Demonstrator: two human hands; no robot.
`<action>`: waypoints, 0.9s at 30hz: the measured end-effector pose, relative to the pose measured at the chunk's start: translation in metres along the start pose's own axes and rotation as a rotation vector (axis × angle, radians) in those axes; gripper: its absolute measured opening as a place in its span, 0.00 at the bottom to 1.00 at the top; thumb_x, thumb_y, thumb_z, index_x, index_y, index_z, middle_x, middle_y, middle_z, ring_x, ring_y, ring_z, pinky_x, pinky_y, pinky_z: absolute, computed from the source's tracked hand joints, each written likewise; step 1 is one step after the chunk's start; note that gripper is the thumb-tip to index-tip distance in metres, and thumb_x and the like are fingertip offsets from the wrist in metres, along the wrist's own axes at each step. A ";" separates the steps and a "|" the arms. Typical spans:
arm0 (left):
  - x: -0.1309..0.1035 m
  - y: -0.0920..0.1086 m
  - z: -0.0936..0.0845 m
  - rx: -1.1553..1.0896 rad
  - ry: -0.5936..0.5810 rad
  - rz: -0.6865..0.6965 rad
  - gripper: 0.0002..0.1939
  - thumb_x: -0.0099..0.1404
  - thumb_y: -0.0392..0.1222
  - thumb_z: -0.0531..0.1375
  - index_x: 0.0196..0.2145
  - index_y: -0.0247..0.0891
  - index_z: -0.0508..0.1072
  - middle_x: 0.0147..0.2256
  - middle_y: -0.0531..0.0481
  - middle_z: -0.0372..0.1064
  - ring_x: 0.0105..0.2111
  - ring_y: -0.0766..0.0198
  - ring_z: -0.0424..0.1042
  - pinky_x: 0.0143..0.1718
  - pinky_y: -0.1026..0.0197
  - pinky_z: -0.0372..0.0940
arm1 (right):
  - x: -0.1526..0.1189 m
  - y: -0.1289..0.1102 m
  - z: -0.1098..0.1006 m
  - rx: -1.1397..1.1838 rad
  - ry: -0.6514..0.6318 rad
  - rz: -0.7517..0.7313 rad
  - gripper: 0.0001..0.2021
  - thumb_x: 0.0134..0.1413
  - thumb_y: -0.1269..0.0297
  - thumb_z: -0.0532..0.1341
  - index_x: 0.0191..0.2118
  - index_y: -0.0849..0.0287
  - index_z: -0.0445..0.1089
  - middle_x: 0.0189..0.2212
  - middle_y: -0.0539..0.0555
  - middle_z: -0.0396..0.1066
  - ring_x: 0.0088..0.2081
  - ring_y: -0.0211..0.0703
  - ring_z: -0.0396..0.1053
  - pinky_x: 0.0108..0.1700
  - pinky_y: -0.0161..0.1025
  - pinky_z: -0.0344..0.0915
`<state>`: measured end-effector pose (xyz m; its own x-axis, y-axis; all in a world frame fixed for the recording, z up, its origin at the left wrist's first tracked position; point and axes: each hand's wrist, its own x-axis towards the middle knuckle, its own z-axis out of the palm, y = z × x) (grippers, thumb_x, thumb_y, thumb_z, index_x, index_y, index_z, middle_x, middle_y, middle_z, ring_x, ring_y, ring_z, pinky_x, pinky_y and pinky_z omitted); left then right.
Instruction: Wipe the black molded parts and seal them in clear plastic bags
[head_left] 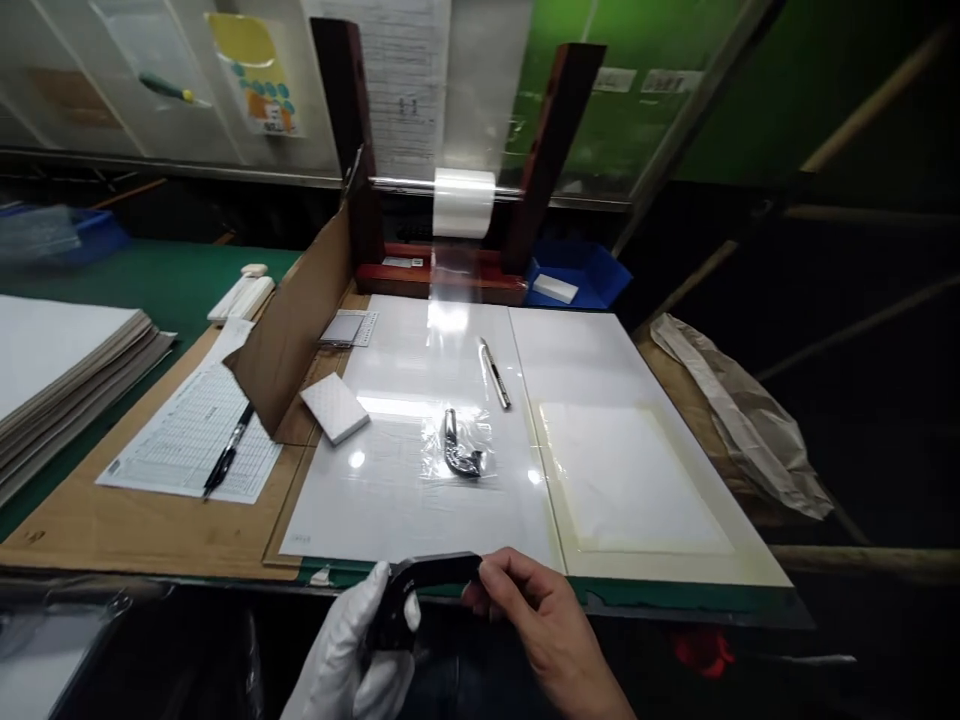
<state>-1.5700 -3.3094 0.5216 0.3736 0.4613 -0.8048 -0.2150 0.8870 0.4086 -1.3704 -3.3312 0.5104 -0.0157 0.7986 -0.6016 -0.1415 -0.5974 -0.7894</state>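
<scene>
My left hand, in a white glove, grips a curved black part just below the table's front edge. The bare fingers of my right hand pinch the part's right end. Beyond my hands, a small black curved piece in a clear plastic bag lies on the white work surface. A silver and black pen rests behind the bag, slightly to the right. To the left of the bag sits a white square pad.
A clear film roll hangs between two dark red posts. Behind the surface is a blue bin. An upright cardboard piece stands at left, beside a printed sheet with a black pen. Stacked sheets lie far left.
</scene>
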 end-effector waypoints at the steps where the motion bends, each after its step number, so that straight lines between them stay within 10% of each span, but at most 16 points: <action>1: -0.001 -0.003 -0.007 -0.042 0.002 -0.011 0.33 0.56 0.76 0.59 0.26 0.40 0.74 0.10 0.63 0.37 0.12 0.74 0.38 0.16 0.67 0.39 | 0.003 0.001 0.005 0.019 -0.020 0.024 0.22 0.58 0.40 0.63 0.34 0.58 0.76 0.30 0.54 0.77 0.34 0.42 0.70 0.40 0.37 0.66; 7: -0.018 -0.009 -0.041 -0.052 0.131 0.031 0.34 0.59 0.76 0.55 0.30 0.39 0.73 0.11 0.63 0.42 0.12 0.74 0.42 0.16 0.68 0.43 | 0.011 -0.003 0.032 -0.106 -0.103 0.134 0.23 0.56 0.40 0.64 0.32 0.58 0.75 0.27 0.53 0.75 0.32 0.42 0.70 0.40 0.38 0.66; 15: -0.044 0.001 -0.096 0.459 0.537 0.625 0.11 0.66 0.51 0.64 0.42 0.44 0.80 0.37 0.51 0.79 0.37 0.58 0.78 0.41 0.62 0.74 | 0.087 -0.059 0.091 -0.499 -0.474 -0.201 0.18 0.64 0.46 0.59 0.43 0.54 0.77 0.38 0.52 0.79 0.42 0.45 0.76 0.46 0.40 0.72; 18: -0.057 0.003 -0.113 0.925 0.831 1.064 0.14 0.68 0.39 0.62 0.51 0.49 0.76 0.46 0.52 0.79 0.44 0.58 0.79 0.48 0.60 0.74 | 0.141 -0.077 0.120 -0.623 -0.308 -0.495 0.21 0.70 0.48 0.52 0.53 0.56 0.73 0.46 0.56 0.78 0.47 0.47 0.76 0.50 0.46 0.73; 21: -0.068 0.007 -0.116 1.312 0.838 1.405 0.24 0.67 0.31 0.61 0.59 0.47 0.70 0.51 0.45 0.76 0.50 0.55 0.77 0.52 0.54 0.74 | 0.186 -0.077 0.148 -0.713 -0.077 -0.604 0.25 0.68 0.51 0.56 0.63 0.61 0.64 0.62 0.65 0.67 0.62 0.58 0.63 0.63 0.61 0.61; 27: -0.076 0.009 -0.094 1.401 0.836 1.520 0.20 0.57 0.31 0.69 0.46 0.45 0.76 0.43 0.46 0.77 0.49 0.49 0.78 0.47 0.50 0.78 | 0.187 -0.054 0.155 -0.860 -0.088 -0.630 0.22 0.59 0.67 0.64 0.59 0.62 0.69 0.67 0.65 0.60 0.63 0.63 0.62 0.65 0.66 0.57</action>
<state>-1.6851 -3.3380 0.5460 0.1669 0.8341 0.5258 0.8436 -0.3968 0.3617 -1.5189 -3.1384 0.4596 -0.2600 0.9630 -0.0711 0.5957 0.1020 -0.7967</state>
